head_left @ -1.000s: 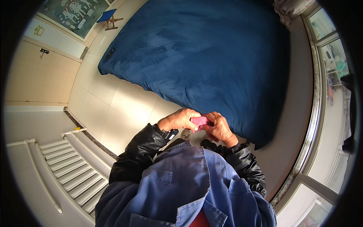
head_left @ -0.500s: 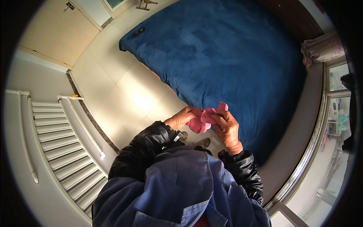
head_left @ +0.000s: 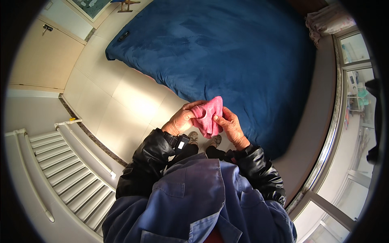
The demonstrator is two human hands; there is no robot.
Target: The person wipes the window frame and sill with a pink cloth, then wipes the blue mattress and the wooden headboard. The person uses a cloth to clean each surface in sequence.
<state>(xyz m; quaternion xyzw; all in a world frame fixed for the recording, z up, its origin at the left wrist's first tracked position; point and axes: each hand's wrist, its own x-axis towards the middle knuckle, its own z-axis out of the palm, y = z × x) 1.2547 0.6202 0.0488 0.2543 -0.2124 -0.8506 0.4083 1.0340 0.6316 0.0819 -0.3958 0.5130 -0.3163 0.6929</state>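
A small, soft pink cloth (head_left: 210, 115) is held up between my two hands, over the near edge of the blue bed. Its shape is bunched, with a fold or opening on the left side; I cannot tell exactly what kind of piece it is. My left hand (head_left: 180, 120) pinches its left edge, thumb in front and fingers partly behind the fabric. On the other side my right hand (head_left: 232, 126) grips its right edge between thumb and fingers. The cloth's lower end hangs above my shoes (head_left: 216, 140).
A bed with a dark blue cover (head_left: 227, 60) fills the space ahead, a small black object (head_left: 123, 36) on its far left corner. A white radiator (head_left: 69, 172) stands at the left wall, a door (head_left: 44, 56) beyond. Windows (head_left: 358, 93) and a curtain (head_left: 330, 20) are at right.
The pink cloth has gone from twisted and bunched to more spread out and upright. My right hand has moved left and turned, now holding the cloth's right edge. The view has shifted slightly.
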